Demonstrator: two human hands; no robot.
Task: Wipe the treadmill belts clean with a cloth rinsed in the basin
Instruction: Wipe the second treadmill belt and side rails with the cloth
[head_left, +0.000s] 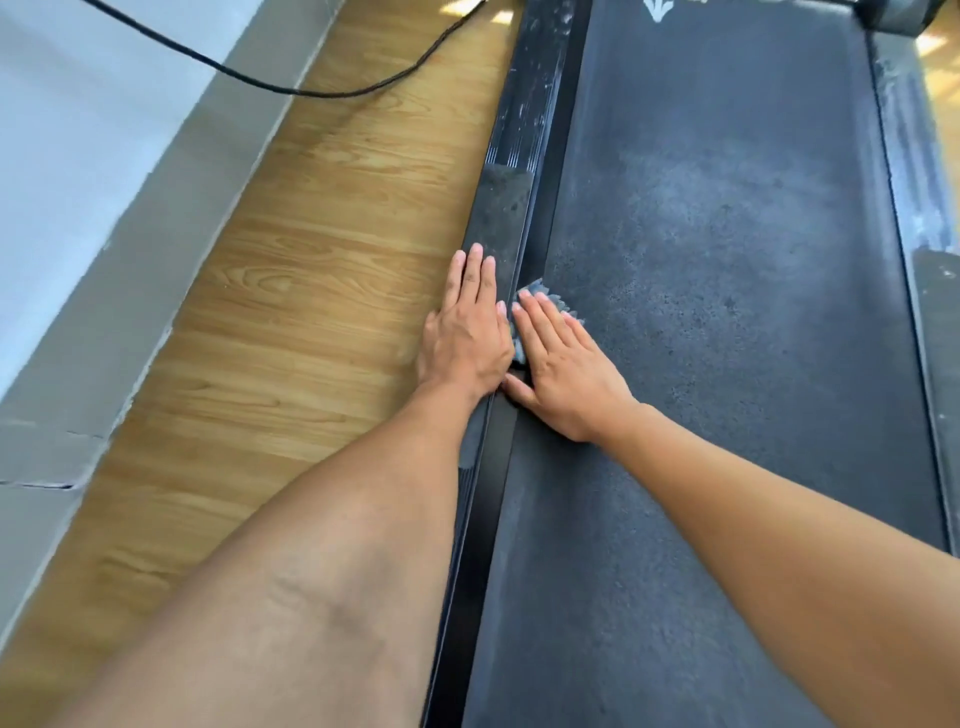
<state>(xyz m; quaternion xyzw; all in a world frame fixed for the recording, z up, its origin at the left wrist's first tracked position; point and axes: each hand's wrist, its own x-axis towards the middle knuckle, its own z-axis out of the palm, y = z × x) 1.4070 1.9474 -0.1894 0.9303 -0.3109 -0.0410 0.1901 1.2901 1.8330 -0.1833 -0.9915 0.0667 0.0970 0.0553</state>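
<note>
A dark, dusty treadmill belt (727, 312) runs up the right half of the head view. My right hand (563, 364) lies flat with straight fingers on a grey-blue cloth (545, 292) at the belt's left edge; only the cloth's far end and a strip between my hands show. My left hand (467, 327) rests flat, fingers straight, on the black left side rail (506, 208), touching the right hand's side. The basin is out of view.
Wooden floor (311, 260) lies left of the treadmill, bordered by a grey skirting and pale wall (78, 156). A black cable (322, 93) crosses the floor at the top. The right side rail (914, 182) is scuffed white.
</note>
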